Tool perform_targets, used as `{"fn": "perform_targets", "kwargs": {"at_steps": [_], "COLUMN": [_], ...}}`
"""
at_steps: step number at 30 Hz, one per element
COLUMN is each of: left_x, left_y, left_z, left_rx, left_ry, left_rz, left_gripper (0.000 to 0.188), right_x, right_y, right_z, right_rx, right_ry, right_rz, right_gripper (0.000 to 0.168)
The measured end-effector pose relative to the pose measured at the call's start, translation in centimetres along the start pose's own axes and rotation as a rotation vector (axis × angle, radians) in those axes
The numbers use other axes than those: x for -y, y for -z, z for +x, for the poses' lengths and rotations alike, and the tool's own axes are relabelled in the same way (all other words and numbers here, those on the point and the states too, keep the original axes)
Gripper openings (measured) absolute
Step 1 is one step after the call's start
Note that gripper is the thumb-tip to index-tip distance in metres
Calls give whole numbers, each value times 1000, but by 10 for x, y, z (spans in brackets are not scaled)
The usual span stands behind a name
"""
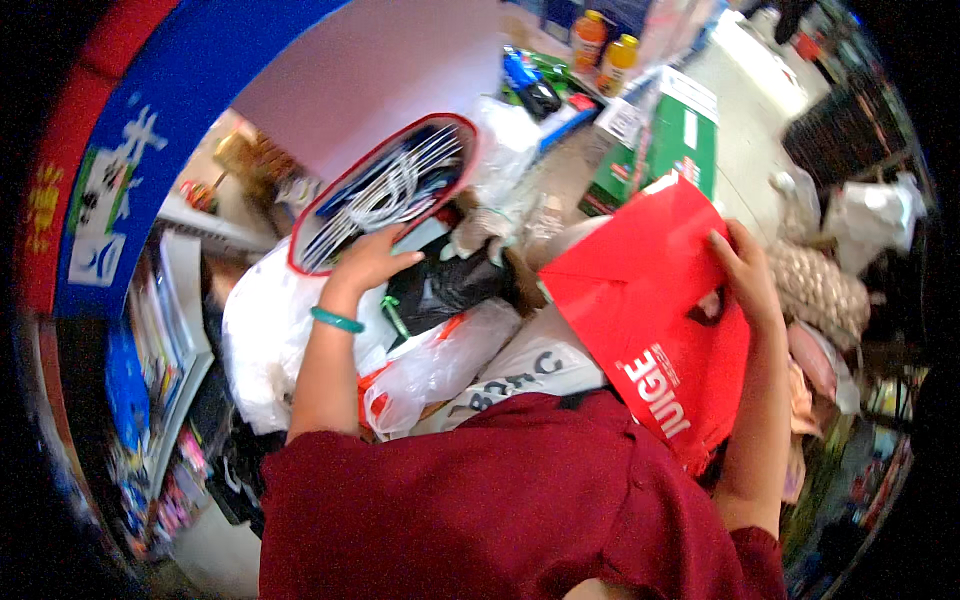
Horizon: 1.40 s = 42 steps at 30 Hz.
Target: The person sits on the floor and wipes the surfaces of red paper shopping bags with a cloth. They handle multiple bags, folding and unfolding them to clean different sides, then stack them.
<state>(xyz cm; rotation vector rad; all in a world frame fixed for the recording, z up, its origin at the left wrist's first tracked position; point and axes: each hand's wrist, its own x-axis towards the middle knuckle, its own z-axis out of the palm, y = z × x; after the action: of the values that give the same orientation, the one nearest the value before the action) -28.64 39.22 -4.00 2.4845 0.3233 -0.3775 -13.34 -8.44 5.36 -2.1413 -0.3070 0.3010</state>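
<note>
My right hand (742, 274) grips the edge of a red bag (637, 277) that bears large white lettering. The bag hangs tilted on my right side, and a small cut-out shows near my palm. My left hand (371, 262), above a green bangle (337, 319) on the wrist, is at the near rim of a red-rimmed basket (474, 139). Its thumb and fingers are spread, with nothing seen in them; whether it rests on the rim I cannot tell. Wire hangers and a coiled white cable (390, 199) fill the basket. Just right of that hand lies a black plastic bag (450, 289).
White plastic bags (262, 330) and a printed white bag (532, 360) crowd the space before me. Work gloves (480, 232) lie beyond. Green boxes (679, 131) and juice bottles (589, 41) stand farther off. A rack of papers (172, 322) is at left, a woven bag (821, 292) at right.
</note>
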Motion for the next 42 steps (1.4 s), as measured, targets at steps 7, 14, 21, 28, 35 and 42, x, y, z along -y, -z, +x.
{"fn": "perform_targets", "kwargs": {"at_steps": [7, 14, 21, 28, 35, 42], "left_x": [-71, -173, -228, -242, -249, -235], "left_y": [10, -39, -62, -71, -76, -73], "left_z": [-16, 14, 12, 23, 17, 23], "left_rx": [-152, 133, 281, -209, -242, -247], "left_ry": [46, -286, -261, -438, -449, -414], "left_rz": [266, -668, -977, -155, -92, -65], "left_gripper": [55, 59, 41, 37, 37, 40], "right_x": [16, 47, 41, 30, -18, -77], "right_y": [3, -2, 0, -20, -23, -9], "right_z": [-6, -18, -20, -12, -86, -212], "right_rx": [-73, -25, -194, -251, -616, -862], "right_ry": [-10, -103, 20, -89, 106, -302], "right_rz": [-70, 145, -493, -585, -658, -53], "right_gripper": [33, 35, 35, 33, 59, 65]}}
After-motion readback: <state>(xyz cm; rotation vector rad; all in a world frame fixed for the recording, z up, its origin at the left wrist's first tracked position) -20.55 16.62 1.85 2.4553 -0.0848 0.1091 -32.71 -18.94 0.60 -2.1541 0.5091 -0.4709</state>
